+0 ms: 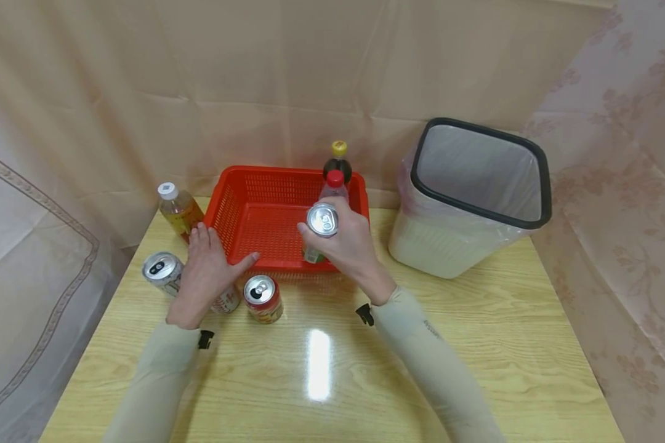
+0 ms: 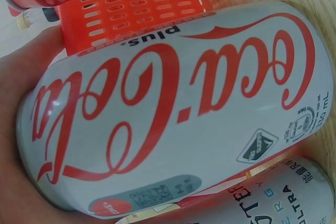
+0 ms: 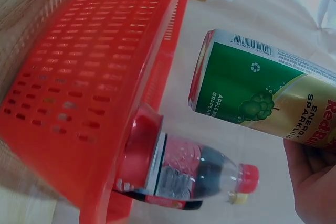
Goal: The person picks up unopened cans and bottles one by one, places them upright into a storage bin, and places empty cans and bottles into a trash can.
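My right hand point(image 1: 349, 240) grips a green and gold Red Bull can point(image 3: 262, 87) above the right part of the red plastic basket point(image 1: 238, 173). My left hand point(image 1: 207, 271) lies with extended fingers at the basket's front left corner. Under that hand stands a white Coca-Cola Plus can point(image 2: 173, 103), partly hidden in the head view. Close beside it are a red can point(image 1: 263, 301), opened at the top, and a silver energy drink can point(image 1: 163, 271). In the basket's right end are a red-capped bottle point(image 3: 210, 171) and a red can with a silver rim point(image 3: 137, 153).
A bottle with a yellow cap point(image 1: 339, 149) shows at the basket's back right corner. Left of the basket stands a white-capped bottle point(image 1: 178, 209) of amber drink. A bin point(image 1: 449, 246) with a black rim and plastic liner stands at the right, against the curtain.
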The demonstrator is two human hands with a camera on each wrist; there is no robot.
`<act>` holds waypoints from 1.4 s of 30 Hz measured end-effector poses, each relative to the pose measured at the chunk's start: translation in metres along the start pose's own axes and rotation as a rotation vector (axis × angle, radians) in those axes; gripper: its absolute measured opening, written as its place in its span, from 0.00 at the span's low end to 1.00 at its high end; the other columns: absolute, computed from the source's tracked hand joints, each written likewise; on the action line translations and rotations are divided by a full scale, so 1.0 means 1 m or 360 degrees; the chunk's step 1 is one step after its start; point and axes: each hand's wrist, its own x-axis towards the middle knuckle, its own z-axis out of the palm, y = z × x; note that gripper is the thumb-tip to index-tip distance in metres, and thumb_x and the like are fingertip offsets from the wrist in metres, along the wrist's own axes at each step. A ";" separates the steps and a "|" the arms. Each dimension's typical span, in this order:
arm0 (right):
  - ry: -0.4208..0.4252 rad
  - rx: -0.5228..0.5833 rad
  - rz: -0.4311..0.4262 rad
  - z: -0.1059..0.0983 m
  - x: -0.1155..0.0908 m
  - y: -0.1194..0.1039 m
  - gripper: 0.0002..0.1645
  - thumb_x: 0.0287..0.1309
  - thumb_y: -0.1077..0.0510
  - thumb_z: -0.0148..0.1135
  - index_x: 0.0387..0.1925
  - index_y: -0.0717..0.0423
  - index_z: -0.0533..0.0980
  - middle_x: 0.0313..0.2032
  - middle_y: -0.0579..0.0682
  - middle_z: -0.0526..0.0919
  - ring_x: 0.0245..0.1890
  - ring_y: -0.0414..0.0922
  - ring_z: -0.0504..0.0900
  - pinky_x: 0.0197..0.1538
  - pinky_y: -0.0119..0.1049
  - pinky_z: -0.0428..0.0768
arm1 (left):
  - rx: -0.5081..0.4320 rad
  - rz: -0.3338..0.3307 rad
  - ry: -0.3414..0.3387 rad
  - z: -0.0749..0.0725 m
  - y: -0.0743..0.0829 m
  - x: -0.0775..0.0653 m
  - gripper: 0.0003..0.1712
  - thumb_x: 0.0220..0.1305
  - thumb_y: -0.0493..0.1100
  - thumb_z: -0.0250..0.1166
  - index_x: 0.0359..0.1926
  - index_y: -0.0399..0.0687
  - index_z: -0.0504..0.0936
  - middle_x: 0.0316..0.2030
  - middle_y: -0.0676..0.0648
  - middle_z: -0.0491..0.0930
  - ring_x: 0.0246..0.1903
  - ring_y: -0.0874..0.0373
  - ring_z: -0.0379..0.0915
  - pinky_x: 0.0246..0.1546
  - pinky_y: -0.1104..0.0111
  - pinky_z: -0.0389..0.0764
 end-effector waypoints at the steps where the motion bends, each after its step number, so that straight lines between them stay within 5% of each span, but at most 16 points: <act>1: -0.0011 0.0001 0.0002 0.003 0.002 0.001 0.27 0.59 0.50 0.74 0.52 0.59 0.73 0.39 0.51 0.86 0.38 0.45 0.86 0.42 0.38 0.87 | 0.0001 -0.0001 0.0002 0.000 0.000 0.000 0.72 0.64 0.75 0.61 0.76 0.17 0.40 0.77 0.20 0.33 0.77 0.24 0.30 0.74 0.36 0.46; 27: -0.0316 -0.0348 0.0163 0.054 0.019 0.029 0.28 0.63 0.42 0.70 0.54 0.55 0.73 0.40 0.46 0.81 0.37 0.40 0.82 0.39 0.31 0.84 | 0.0011 0.0016 0.0011 0.001 -0.001 0.000 0.71 0.64 0.74 0.62 0.75 0.16 0.42 0.76 0.19 0.34 0.76 0.23 0.31 0.74 0.37 0.46; 35: -0.0387 -0.0455 0.0118 0.060 0.017 0.041 0.28 0.67 0.45 0.67 0.58 0.57 0.73 0.43 0.49 0.81 0.39 0.43 0.79 0.43 0.33 0.83 | 0.0014 0.0016 0.0008 0.002 -0.001 0.000 0.72 0.64 0.75 0.61 0.76 0.17 0.42 0.77 0.20 0.34 0.77 0.24 0.30 0.75 0.37 0.45; 42: -0.0426 -0.0629 -0.0025 0.065 0.015 0.051 0.26 0.67 0.41 0.66 0.54 0.55 0.74 0.39 0.48 0.81 0.34 0.42 0.79 0.35 0.32 0.81 | 0.0021 0.0006 -0.0005 0.001 -0.001 -0.001 0.72 0.64 0.76 0.60 0.76 0.17 0.41 0.77 0.20 0.33 0.77 0.24 0.30 0.74 0.37 0.46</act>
